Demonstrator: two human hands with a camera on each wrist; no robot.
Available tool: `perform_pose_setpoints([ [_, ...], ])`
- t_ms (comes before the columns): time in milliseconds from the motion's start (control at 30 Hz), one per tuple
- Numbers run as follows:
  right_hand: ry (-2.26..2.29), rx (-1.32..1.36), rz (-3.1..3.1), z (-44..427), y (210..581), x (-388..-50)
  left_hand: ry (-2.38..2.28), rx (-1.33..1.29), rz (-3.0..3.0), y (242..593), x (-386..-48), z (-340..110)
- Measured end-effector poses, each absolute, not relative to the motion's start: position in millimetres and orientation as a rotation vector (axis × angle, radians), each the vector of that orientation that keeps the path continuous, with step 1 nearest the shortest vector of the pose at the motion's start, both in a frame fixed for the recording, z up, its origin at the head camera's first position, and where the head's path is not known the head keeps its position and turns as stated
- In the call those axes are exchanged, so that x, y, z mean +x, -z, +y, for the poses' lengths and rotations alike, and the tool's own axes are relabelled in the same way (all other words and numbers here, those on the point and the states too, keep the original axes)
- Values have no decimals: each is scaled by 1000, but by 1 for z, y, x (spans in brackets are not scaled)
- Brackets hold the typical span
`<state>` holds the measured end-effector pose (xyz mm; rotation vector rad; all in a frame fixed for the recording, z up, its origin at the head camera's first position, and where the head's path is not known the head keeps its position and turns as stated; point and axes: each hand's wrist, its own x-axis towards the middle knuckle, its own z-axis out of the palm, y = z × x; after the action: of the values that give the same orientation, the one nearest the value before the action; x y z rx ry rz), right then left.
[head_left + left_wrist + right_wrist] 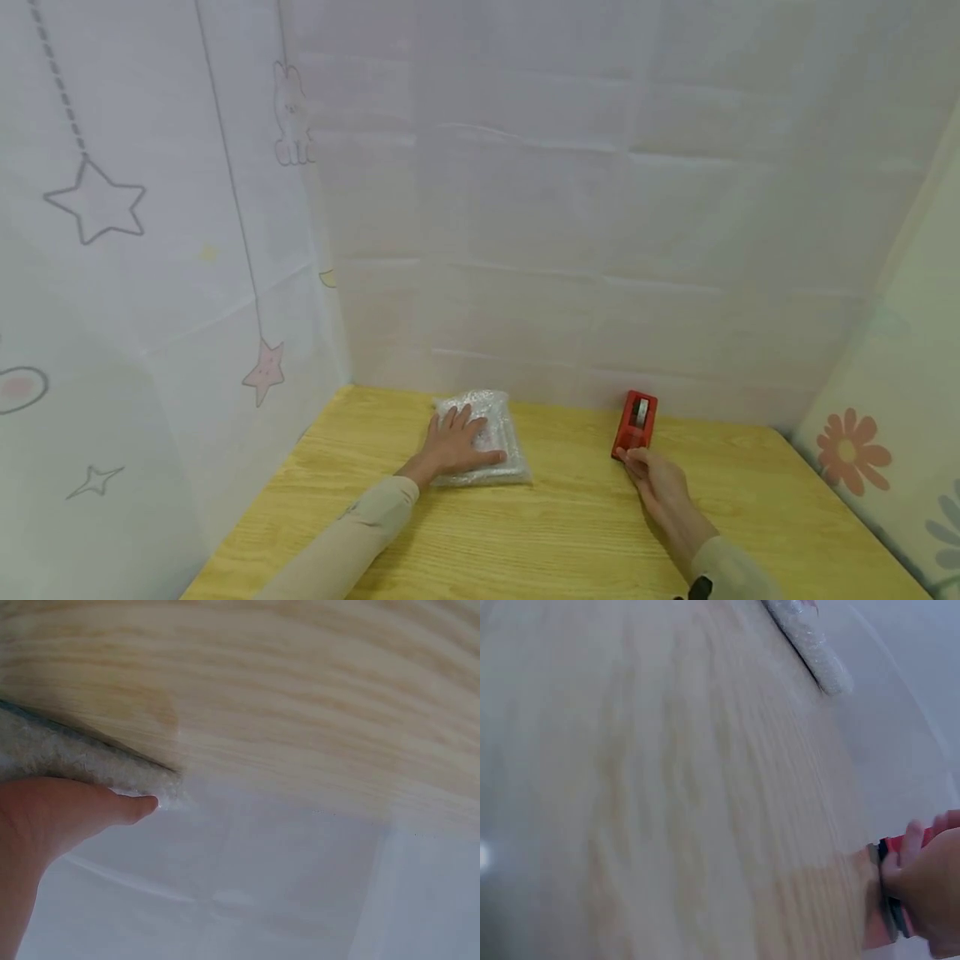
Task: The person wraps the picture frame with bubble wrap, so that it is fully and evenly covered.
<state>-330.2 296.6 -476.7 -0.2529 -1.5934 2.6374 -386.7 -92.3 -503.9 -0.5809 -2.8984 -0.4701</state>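
Note:
A flat package in bubble wrap (pixel 508 429) lies toward the back of the wooden table. My left hand (pixel 453 446) rests on it, fingers spread; the left wrist view shows the thumb of that hand (pixel 90 810) along the edge of the wrapped package (pixel 67 754). To the right stands a red tape dispenser (pixel 628 417) with a roll of clear tape (pixel 641 410). At its near end, my right hand (pixel 663 487) pinches the tape with thumb and fingers. In the right wrist view this hand (pixel 934 881) partly hides the dispenser (pixel 892 900).
The wood-grain table (pixel 555 533) reaches back to a pale hanging sheet (pixel 525 250). Another sheet printed with stars (pixel 97 200) hangs at the left, and one with flowers (pixel 847 450) at the right.

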Motion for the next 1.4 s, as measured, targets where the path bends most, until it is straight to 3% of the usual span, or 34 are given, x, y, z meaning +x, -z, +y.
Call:
perform_pose_setpoints([
  [433, -2279, -446, -2031, 301, 481, -324, 490, -597, -2903, 503, -385, -92],
  [800, -1680, -287, -2363, 305, 491, -326, 490, -590, -2917, 505, -386, -92],
  [1400, -1836, -445, -2296, 305, 481, -335, 511, -604, -2917, 505, -388, -95],
])
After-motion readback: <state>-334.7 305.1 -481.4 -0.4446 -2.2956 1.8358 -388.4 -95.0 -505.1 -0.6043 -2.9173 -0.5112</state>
